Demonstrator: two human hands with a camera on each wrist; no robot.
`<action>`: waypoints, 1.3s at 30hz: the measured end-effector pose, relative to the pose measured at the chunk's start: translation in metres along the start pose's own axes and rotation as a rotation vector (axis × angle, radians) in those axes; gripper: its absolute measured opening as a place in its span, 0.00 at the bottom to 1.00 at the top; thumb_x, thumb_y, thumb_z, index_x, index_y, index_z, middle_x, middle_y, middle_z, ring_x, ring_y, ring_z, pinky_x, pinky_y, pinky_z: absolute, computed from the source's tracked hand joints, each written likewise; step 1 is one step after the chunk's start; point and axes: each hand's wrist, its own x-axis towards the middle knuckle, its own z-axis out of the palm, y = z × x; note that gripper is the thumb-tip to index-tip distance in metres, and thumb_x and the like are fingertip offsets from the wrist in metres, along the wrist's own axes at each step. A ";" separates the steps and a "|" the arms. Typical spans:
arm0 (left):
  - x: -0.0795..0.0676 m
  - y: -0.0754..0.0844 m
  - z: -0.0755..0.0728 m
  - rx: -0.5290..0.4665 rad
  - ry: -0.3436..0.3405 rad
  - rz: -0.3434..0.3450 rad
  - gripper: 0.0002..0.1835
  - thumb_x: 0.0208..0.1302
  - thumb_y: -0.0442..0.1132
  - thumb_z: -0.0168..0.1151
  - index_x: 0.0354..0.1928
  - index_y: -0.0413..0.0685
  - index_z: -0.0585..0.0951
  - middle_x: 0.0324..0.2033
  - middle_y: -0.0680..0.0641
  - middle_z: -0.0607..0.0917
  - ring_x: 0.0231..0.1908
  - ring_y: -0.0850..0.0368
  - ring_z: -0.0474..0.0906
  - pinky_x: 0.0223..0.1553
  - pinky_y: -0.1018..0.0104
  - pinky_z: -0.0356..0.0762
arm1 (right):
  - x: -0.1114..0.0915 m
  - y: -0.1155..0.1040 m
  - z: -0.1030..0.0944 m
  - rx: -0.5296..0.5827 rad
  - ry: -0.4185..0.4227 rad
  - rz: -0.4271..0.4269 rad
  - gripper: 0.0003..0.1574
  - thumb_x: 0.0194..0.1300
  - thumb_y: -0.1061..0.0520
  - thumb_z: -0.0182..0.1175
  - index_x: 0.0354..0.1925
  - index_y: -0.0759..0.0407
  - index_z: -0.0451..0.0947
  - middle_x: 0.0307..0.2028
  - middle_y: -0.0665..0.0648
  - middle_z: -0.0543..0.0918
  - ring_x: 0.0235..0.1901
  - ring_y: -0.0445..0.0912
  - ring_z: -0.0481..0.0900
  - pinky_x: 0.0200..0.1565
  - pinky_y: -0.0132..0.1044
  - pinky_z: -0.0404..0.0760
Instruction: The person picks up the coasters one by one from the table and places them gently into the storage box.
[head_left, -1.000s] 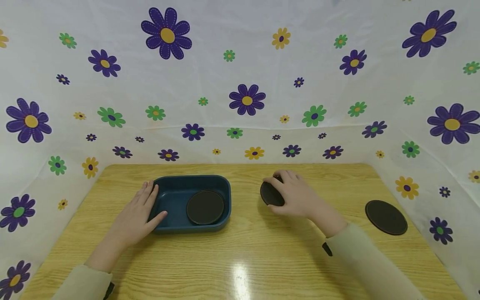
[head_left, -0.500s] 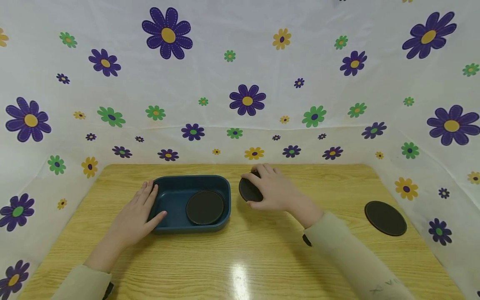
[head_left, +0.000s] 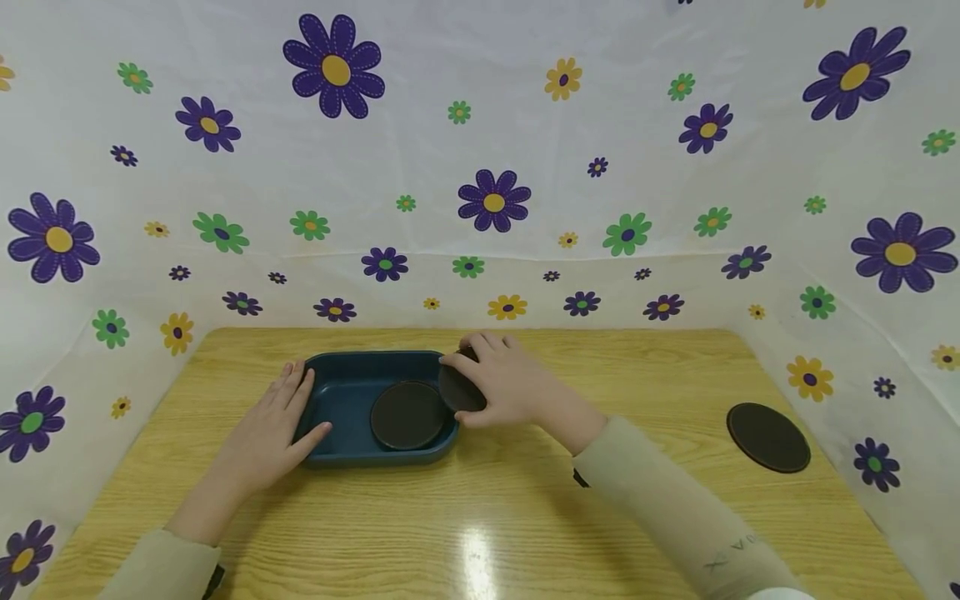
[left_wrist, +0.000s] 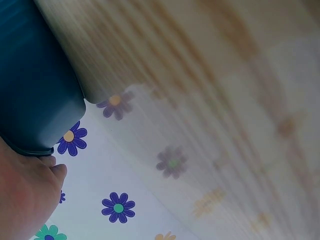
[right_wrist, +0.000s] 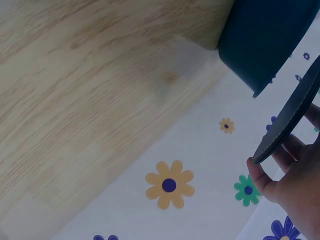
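A dark blue rectangular tray (head_left: 341, 457) with rounded corners sits on the table, one round black coaster (head_left: 407, 415) lying in its right half. My left hand (head_left: 268, 429) rests on the tray's left rim with its fingers extended. My right hand (head_left: 506, 379) grips a second black coaster (head_left: 459, 388) by its edge, tilted and overlapping the tray's right rim in the head view. In the right wrist view this coaster (right_wrist: 292, 112) shows stitching along its edge, with fingers and thumb around it, near the tray's wall (right_wrist: 265, 40).
A third black coaster (head_left: 768, 437) lies flat toward the table's right edge. The wooden table (head_left: 480, 517) is bounded at the back and both sides by a white cloth (head_left: 420, 150) printed with flowers.
My right hand has carried its coaster leftward over the table to the tray's right rim. The left hand, the tray and the coaster inside it stay in place.
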 end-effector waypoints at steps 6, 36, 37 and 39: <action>0.000 -0.001 0.000 -0.001 -0.002 -0.005 0.49 0.78 0.61 0.56 0.83 0.31 0.53 0.83 0.29 0.52 0.84 0.31 0.45 0.81 0.33 0.54 | 0.015 -0.016 0.003 0.000 -0.021 -0.035 0.50 0.65 0.26 0.63 0.77 0.41 0.66 0.72 0.59 0.70 0.70 0.55 0.68 0.66 0.55 0.75; 0.000 -0.002 0.004 -0.003 0.007 -0.001 0.49 0.79 0.62 0.55 0.83 0.33 0.53 0.84 0.30 0.51 0.84 0.32 0.45 0.80 0.32 0.55 | 0.068 -0.062 0.026 -0.079 -0.066 -0.118 0.49 0.66 0.22 0.59 0.78 0.38 0.66 0.70 0.54 0.70 0.68 0.49 0.68 0.66 0.52 0.76; 0.000 -0.002 0.003 0.000 0.007 -0.001 0.49 0.79 0.62 0.55 0.83 0.33 0.53 0.84 0.30 0.51 0.84 0.32 0.45 0.80 0.32 0.56 | 0.069 -0.063 0.028 -0.081 -0.069 -0.120 0.49 0.67 0.21 0.59 0.78 0.37 0.66 0.70 0.54 0.71 0.68 0.49 0.68 0.66 0.52 0.76; 0.000 -0.002 0.003 0.001 0.005 -0.002 0.49 0.79 0.62 0.55 0.83 0.33 0.53 0.84 0.30 0.51 0.84 0.32 0.45 0.80 0.32 0.55 | 0.070 -0.063 0.031 -0.090 -0.072 -0.123 0.49 0.67 0.21 0.58 0.78 0.37 0.66 0.71 0.54 0.71 0.68 0.49 0.69 0.65 0.51 0.77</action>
